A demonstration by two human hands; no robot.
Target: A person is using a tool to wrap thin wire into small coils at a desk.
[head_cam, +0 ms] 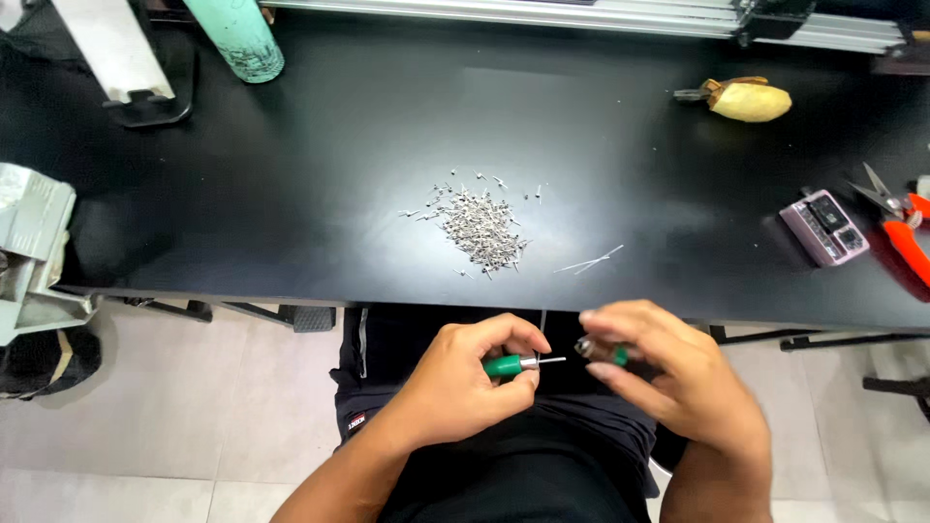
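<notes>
My left hand (465,378) is closed around a small tool with a green handle (506,365), whose thin metal tip points right. My right hand (668,373) pinches a small metal piece with a green part (601,351) just to the right of that tip. Both hands are held over my lap, below the front edge of the black table (291,194). On the table, straight ahead, lies a heap of several small silver pins (478,225). Two thin metal wires (591,261) lie to the right of the heap.
A teal bottle (237,39) stands at the back left. A yellow object with a metal clip (744,100) lies at the back right. A pink device (824,227) and orange-handled snips (901,225) sit at the right edge. An aluminium rail (581,17) runs along the back.
</notes>
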